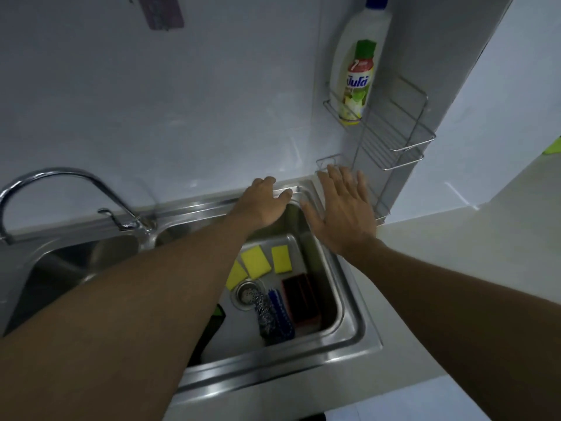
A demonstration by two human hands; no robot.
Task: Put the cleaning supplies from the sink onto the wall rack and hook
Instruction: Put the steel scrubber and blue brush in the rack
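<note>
Head view | left hand (261, 205) over sink (349, 344) back rim, fingers loose, holding nothing | right hand (346, 214) over back right corner, fingers straight and apart | yellow sponges (256, 262), red pad (300, 299), scrubber (264, 311) on sink floor by drain (244, 294) | bottle (358, 65) stands in rack (394, 141) on wall

The sink (349, 338) is brushed stainless steel with a satin, streaky sheen. The faucet (60, 177) at far left is brighter, polished metal. The wall rack (394, 141) at far right is thin shiny metal wire, and the bottle (361, 56) in it is smooth, glossy white plastic. The yellow sponges (256, 262) look matt. The scourer (261, 309) is tangled metal wire. The wall (182, 101) is smooth and glossy.
</note>
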